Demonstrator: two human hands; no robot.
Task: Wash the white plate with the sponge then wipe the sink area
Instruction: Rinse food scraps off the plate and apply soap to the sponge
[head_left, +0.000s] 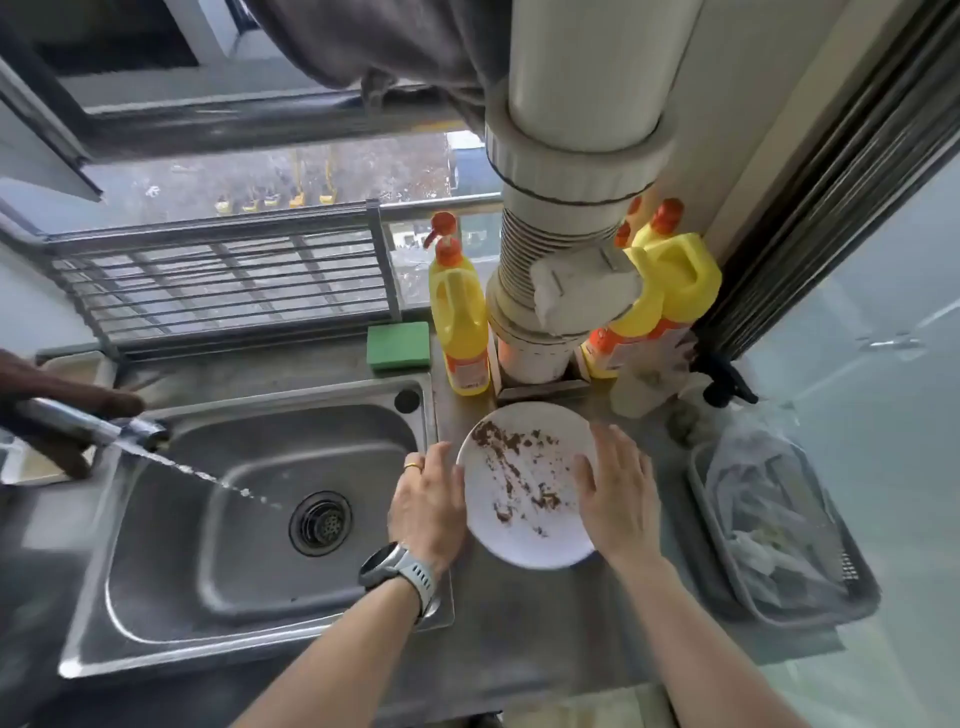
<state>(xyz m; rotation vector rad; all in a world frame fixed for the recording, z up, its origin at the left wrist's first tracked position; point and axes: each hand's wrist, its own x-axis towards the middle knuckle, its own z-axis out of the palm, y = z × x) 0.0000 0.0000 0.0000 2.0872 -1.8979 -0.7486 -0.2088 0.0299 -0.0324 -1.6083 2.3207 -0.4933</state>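
Crumbs and brown smears cover the round white plate (524, 486), which lies on the steel worktop (519, 634) just right of the stainless sink (260, 519). The left hand (428, 501), wearing a ring and a grey watch, rests against the plate's left rim with fingers fairly straight; the right hand (613, 483) lies flat-fingered on its right rim. Neither hand is plainly curled round the plate yet, so I judge the lift has not begun.

The plate looks smooth, and a lift from two flat-fingered hands could let it slip and drop onto the steel or into the basin. Tilting it on the way over could shed crumbs onto the worktop, adding to the later wiping.

The green rectangular sponge (399, 339) sits on the far ledge, just left of the yellow detergent bottle with the orange cap (460, 322), apart from both hands; reaching for it carelessly could knock the bottle over.

At the far left another person's dark hand (52, 410) holds the metal tap spout (93, 423), which sends a slanting stream towards the drain (319, 522); the plate pushed into that jet could splash.
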